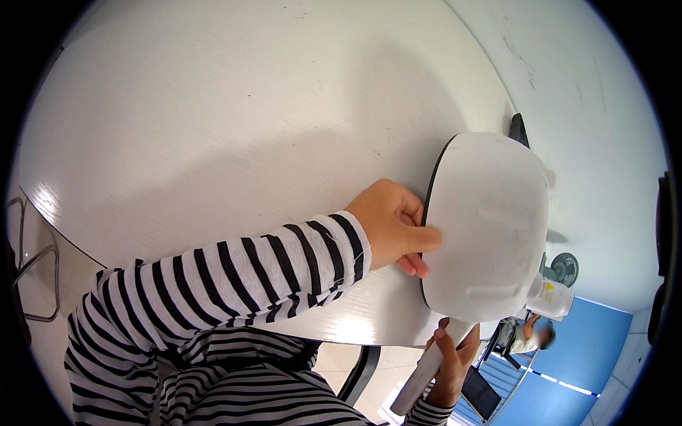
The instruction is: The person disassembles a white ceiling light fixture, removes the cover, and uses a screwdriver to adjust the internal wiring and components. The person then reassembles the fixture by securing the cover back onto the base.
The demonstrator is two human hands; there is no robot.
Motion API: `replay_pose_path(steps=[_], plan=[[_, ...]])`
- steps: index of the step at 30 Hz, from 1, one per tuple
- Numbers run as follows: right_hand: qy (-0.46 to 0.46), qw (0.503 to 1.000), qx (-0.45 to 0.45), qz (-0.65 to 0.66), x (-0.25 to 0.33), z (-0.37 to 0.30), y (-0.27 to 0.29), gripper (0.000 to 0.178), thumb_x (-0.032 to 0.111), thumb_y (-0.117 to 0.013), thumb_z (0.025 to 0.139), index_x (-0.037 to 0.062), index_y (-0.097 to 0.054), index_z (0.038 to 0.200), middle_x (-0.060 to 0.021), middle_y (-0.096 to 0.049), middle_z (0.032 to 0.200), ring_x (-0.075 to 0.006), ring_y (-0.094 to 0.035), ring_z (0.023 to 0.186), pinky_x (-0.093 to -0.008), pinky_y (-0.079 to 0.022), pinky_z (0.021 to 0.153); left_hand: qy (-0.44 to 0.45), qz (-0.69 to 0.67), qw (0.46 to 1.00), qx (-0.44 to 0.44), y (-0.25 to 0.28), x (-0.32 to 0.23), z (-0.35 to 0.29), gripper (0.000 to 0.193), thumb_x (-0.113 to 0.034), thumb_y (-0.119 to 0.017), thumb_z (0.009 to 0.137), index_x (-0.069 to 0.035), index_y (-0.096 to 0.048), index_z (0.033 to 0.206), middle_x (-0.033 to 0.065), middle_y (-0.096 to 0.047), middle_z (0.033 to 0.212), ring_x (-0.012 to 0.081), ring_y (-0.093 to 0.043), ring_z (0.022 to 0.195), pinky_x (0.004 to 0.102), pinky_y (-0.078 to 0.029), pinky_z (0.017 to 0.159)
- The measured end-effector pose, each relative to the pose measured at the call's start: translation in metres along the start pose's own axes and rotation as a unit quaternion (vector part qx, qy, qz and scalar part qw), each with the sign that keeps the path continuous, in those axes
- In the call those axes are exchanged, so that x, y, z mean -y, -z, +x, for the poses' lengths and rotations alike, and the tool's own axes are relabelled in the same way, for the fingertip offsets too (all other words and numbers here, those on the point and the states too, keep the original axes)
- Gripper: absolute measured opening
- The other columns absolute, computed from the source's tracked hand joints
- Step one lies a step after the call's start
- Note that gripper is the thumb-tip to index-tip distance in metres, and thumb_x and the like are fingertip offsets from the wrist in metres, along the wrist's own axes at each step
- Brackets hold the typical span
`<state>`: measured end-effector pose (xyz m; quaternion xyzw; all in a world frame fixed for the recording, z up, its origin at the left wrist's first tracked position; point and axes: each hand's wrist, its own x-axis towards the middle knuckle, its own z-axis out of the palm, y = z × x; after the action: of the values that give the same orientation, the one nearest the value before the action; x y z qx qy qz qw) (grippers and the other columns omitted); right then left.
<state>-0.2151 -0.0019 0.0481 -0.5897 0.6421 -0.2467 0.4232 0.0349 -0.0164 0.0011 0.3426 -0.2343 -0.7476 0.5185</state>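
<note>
A large white rounded device (490,227) with a dark rim along its left side and a pale handle (426,376) at its lower end fills the right middle; I cannot make out its exact kind. My left hand (398,228) is closed on the dark rim, its thumb against the white shell and its other fingers partly behind the edge. Below the shell, my right hand (455,358) wraps around the handle, partly hidden by it. The device is held up at the table's right side, and its underside faces away from view.
A pale table (213,106) with a curved edge spreads left and ahead. At the right stand a white object (553,299) with a yellow triangle sticker and a dark round fan-like thing (565,270). Another person (527,337) sits beyond, before a blue wall (568,376). Metal chair legs (42,284) show at left.
</note>
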Motion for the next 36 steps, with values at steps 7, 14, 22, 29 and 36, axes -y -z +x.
replay_pose_path(steps=[7,14,22,29,36], plan=[[-0.015,1.000,0.000,0.014,0.003,0.001,0.000,0.051,0.007,-0.062,0.064,-0.0010,-0.038,0.107,-0.0066,-0.048,0.072,-0.0116,-0.049,0.054,-0.0224,-0.041,0.048,0.005,-0.011,1.000,0.011,0.000,0.000,0.002,0.018,-0.011,-0.056,0.077,0.007,-0.051,0.074,0.0140,-0.059,0.074,0.0194,-0.063,0.065,0.0249,-0.052,0.059],[0.011,1.000,-0.007,0.008,-0.004,0.004,0.006,0.050,0.006,-0.062,0.063,-0.0022,-0.039,0.107,-0.0077,-0.050,0.072,-0.0123,-0.050,0.054,-0.0234,-0.042,0.048,0.006,0.013,0.998,0.068,0.003,0.003,0.002,0.023,-0.012,-0.053,0.078,0.008,-0.053,0.088,0.0129,-0.060,0.081,0.0180,-0.061,0.073,0.0260,-0.051,0.061],[0.113,0.988,0.003,-0.101,-0.056,0.011,0.067,0.050,0.011,-0.065,0.065,-0.0012,-0.044,0.110,-0.0129,-0.055,0.093,-0.0213,-0.055,0.080,-0.0313,-0.045,0.069,-0.079,-0.012,0.996,0.026,0.014,-0.029,0.003,0.035,-0.017,-0.043,0.084,0.007,-0.050,0.108,0.0115,-0.059,0.090,0.0096,-0.049,0.061,0.0203,-0.041,0.045],[0.165,0.971,0.002,-0.171,-0.054,0.022,0.078,0.051,0.012,-0.065,0.065,-0.0014,-0.045,0.109,-0.0131,-0.055,0.093,-0.0219,-0.055,0.080,-0.0320,-0.045,0.069,-0.115,0.018,0.992,0.055,0.015,-0.053,-0.013,0.022,-0.014,-0.051,0.080,0.005,-0.060,0.086,0.0028,-0.052,0.060,0.0055,-0.039,0.044,0.0188,-0.029,0.039],[0.176,0.966,0.017,-0.189,-0.043,0.032,0.073,0.051,0.013,-0.066,0.065,-0.0016,-0.045,0.109,-0.0132,-0.055,0.093,-0.0226,-0.055,0.080,-0.0326,-0.045,0.070,-0.122,0.010,0.988,0.093,0.018,-0.059,-0.020,0.019,-0.011,-0.050,0.078,0.006,-0.059,0.083,0.0019,-0.048,0.054,0.0063,-0.039,0.044,0.0191,-0.030,0.039]])
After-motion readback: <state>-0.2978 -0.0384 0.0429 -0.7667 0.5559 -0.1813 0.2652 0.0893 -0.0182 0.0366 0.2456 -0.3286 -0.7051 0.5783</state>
